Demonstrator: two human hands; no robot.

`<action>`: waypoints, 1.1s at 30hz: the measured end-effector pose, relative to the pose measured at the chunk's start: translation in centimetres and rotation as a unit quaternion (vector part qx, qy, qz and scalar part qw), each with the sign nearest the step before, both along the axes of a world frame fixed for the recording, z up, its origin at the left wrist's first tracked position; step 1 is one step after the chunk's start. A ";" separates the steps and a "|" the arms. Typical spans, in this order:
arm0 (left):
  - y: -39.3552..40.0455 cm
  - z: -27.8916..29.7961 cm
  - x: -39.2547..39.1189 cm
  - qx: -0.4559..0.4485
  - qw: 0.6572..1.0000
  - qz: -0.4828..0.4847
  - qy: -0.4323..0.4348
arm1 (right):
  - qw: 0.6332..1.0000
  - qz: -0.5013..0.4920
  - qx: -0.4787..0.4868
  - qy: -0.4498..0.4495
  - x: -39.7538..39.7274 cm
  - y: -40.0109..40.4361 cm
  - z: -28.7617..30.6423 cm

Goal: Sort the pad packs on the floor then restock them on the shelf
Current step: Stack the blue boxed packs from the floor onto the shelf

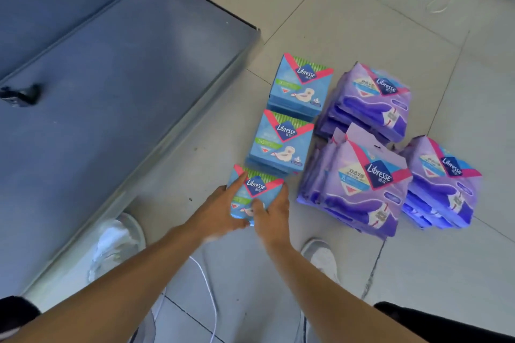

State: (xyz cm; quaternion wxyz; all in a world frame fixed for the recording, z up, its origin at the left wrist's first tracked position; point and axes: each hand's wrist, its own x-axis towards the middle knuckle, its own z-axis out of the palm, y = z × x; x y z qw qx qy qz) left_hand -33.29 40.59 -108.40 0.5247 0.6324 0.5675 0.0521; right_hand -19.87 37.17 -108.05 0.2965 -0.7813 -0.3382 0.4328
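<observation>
The grey shelf (117, 69) lies bare on my left, beside the tiled floor (348, 8). My left hand (220, 209) and right hand (274, 210) grip the nearest blue pad pack (255, 192) from both sides, fingers curled on it. Beyond it sit two more blue stacks (281, 142), with three purple stacks (359, 186) to the right.

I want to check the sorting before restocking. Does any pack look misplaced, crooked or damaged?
Nothing is misplaced: blue packs lie in one row, purple packs in separate stacks. The purple stacks are fanned and uneven. Both hands, left hand and right hand, hold the nearest blue pack. No damage shows.
</observation>
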 end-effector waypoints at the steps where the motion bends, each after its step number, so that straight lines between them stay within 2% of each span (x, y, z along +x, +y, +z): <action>1: 0.2 -0.7 0.3 0.006 1.000 -0.012 0.003 | 1.000 0.001 -0.004 -0.006 0.3 0.2 -0.6; 6: 0.4 -3.0 1.0 0.060 0.997 -0.037 -0.009 | 0.998 0.023 -0.015 -0.048 1.0 0.5 -1.9; 14: 0.7 -1.8 1.6 0.048 0.998 -0.041 0.006 | 0.997 0.043 -0.032 -0.063 1.7 0.9 -2.2; 18: 0.4 0.1 1.8 0.069 0.987 -0.087 0.113 | 0.995 0.060 -0.031 -0.076 2.1 0.6 -0.8; 21: -0.4 3.1 1.5 0.086 0.964 -0.117 0.224 | 0.984 0.129 0.003 -0.123 2.4 -0.5 1.8; 23: -1.0 5.2 1.0 0.098 0.940 -0.138 0.297 | 0.953 0.232 -0.003 -0.194 2.6 -1.4 3.7; 27: -2.8 10.8 -0.5 0.124 0.899 -0.162 0.387 | 0.851 0.402 -0.031 -0.336 3.3 -2.9 8.8; 29: -3.7 13.8 -1.2 0.136 0.890 -0.155 0.407 | 0.822 0.436 -0.025 -0.366 3.2 -3.2 11.8; 33: -5.0 20.4 -2.3 0.167 0.886 -0.123 0.414 | 0.787 0.466 0.019 -0.404 2.4 -3.1 18.5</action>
